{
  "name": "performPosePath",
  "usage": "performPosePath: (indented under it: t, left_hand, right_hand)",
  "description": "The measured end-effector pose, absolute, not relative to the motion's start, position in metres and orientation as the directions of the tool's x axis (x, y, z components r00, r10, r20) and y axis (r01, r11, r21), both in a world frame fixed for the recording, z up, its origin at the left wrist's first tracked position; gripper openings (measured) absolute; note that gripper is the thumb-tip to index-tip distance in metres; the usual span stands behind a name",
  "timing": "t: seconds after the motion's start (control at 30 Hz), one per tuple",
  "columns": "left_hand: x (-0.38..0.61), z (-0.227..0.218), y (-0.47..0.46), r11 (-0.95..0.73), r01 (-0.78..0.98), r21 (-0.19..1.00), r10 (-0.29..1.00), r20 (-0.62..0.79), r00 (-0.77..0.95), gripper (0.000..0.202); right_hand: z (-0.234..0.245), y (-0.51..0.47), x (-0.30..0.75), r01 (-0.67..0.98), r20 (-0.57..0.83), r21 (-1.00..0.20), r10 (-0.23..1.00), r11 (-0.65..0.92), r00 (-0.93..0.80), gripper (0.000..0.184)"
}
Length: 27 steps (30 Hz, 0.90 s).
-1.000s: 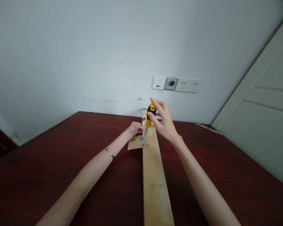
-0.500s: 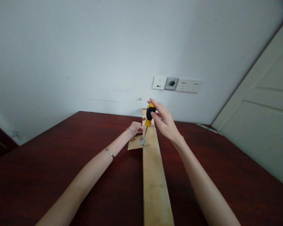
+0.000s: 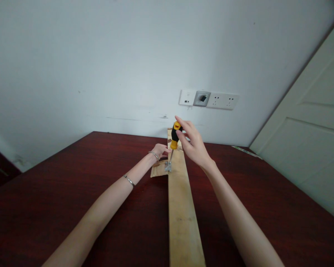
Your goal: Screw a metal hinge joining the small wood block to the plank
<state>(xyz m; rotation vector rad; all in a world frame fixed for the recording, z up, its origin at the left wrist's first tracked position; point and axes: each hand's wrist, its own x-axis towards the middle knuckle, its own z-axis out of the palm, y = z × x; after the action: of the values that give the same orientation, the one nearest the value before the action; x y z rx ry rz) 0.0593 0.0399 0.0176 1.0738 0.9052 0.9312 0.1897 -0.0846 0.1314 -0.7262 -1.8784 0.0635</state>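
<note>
A long pale wooden plank (image 3: 183, 215) lies lengthwise on the dark red table (image 3: 72, 178). A smaller wood piece (image 3: 158, 170) sits at its left edge, joined by a small metal hinge (image 3: 167, 167). My right hand (image 3: 194, 145) is closed on the yellow-and-black handle of a screwdriver (image 3: 174, 136), which stands nearly upright with its tip on the hinge. My left hand (image 3: 159, 150) rests just left of the shaft on the small wood piece, fingers curled toward the plank; what they grip is hidden.
A white wall stands behind the table with a row of sockets and a switch (image 3: 208, 99). A white door (image 3: 308, 129) is at the right. A thin strip (image 3: 244, 151) lies on the table's far right edge.
My right hand's fingers have shifted round the screwdriver handle, and the handle has turned slightly. My left hand and the wood have stayed put.
</note>
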Motion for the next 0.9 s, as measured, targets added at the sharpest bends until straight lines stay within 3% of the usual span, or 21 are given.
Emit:
performPosePath:
  t: [0.17, 0.4, 0.6, 0.9]
  left_hand:
    - [0.058, 0.022, 0.035, 0.195, -0.16, 0.968, 0.928, -0.129, 0.349, 0.017]
    - [0.059, 0.021, 0.037, 0.203, -0.147, 0.968, 0.928, -0.142, 0.344, 0.015]
    - [0.058, 0.026, 0.029, 0.184, -0.158, 0.97, 0.93, -0.12, 0.347, 0.018]
    - [0.06, 0.025, 0.031, 0.21, -0.145, 0.967, 0.93, -0.152, 0.334, 0.017]
  right_hand:
    - [0.128, -0.082, 0.189, 0.54, 0.86, -0.375, 0.501, 0.753, -0.101, 0.038]
    - [0.13, -0.081, 0.194, 0.394, 0.814, -0.416, 0.529, 0.82, -0.242, 0.042]
    - [0.125, -0.076, 0.192, 0.512, 0.864, -0.395, 0.498, 0.763, -0.074, 0.035]
    - [0.128, -0.078, 0.194, 0.383, 0.832, -0.426, 0.521, 0.82, -0.189, 0.038]
